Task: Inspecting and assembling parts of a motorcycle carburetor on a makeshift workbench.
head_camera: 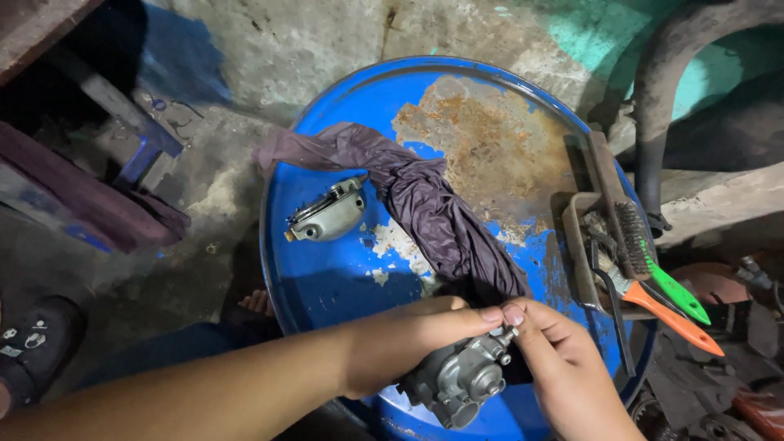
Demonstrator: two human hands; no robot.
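Observation:
My left hand [416, 339] and my right hand [555, 367] meet over the near edge of a blue drum lid [343, 269]. Between them they hold a grey metal carburetor body [457, 380]. The left hand grips it from above. The right hand's fingertips pinch a small part at its top [506, 333]. A dark purple cloth [425, 204] lies twisted across the lid and ends just beyond my fingers. A separate grey metal bowl-shaped cover [328, 214] rests on the lid to the left.
A rusty metal tray [576, 245] at the lid's right edge holds a wire brush [625, 220] and tools with green [678, 292] and orange [674, 318] handles. The lid has a large rust patch [482, 147]. Concrete floor, wooden pieces and a dark shoe [33, 347] lie left.

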